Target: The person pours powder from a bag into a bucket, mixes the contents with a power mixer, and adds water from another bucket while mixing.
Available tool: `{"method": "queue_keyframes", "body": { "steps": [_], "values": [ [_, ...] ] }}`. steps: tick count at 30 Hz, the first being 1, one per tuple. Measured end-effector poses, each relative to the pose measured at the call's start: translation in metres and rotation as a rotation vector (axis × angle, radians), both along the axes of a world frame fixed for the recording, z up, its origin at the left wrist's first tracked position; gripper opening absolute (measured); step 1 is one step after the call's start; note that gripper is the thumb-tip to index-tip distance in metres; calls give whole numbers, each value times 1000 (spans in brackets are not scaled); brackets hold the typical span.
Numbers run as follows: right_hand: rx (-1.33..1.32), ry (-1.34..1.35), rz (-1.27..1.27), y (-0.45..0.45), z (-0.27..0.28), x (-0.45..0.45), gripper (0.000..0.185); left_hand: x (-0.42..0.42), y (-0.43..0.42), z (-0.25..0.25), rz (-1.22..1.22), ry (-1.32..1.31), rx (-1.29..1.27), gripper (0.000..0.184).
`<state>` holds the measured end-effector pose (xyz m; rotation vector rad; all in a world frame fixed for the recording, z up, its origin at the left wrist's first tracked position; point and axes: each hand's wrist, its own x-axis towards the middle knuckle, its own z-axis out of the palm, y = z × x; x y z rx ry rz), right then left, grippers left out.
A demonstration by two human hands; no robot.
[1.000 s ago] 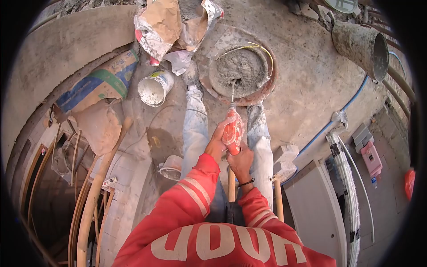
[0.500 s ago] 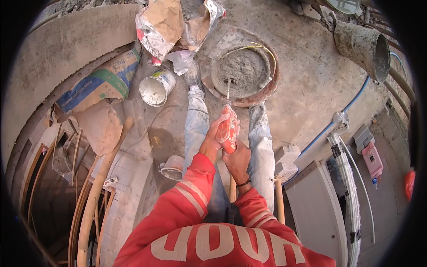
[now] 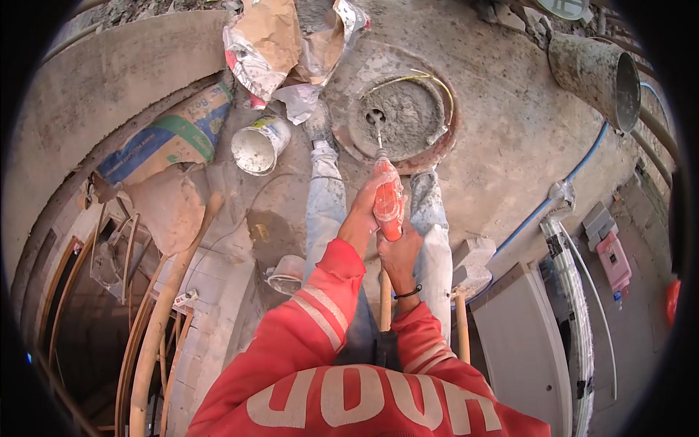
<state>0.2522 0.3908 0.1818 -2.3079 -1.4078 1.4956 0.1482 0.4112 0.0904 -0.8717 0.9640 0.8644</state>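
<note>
A red power drill (image 3: 389, 202), smeared with pale dust, is gripped in both my hands. My left hand (image 3: 363, 207) wraps the drill's left side near the front. Behind it, my right hand (image 3: 400, 255) closes round the rear end; its fingers are partly hidden. A thin mixing paddle (image 3: 376, 118) extends from the chuck into wet grey mortar (image 3: 413, 111), its head partly showing at the surface. The mortar fills a round tub (image 3: 453, 138) on the ground just beyond my feet. A yellowish strip (image 3: 449, 95) runs along the tub's far right rim.
A white bucket (image 3: 255, 149) and torn paper sacks (image 3: 273, 44) lie left of the tub. A blue-green sack (image 3: 171, 138) rests farther left. At upper right a dirty bucket (image 3: 593, 76) lies on its side. A blue hose (image 3: 520, 231) crosses the ground at right.
The drill has shifted slightly right, with both hands still on it. The paddle's head has moved farther from me in the mortar, and more of it shows.
</note>
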Motion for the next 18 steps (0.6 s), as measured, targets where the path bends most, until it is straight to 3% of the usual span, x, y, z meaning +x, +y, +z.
{"method": "queue_keyframes", "body": {
  "steps": [7,18],
  "values": [
    [-59,19,-43,7,1,12,28,14,9,2,-43,4,-44,26],
    [-32,14,-46,4,1,26,28,27,2,1,-36,-38,-8,29]
  ]
}}
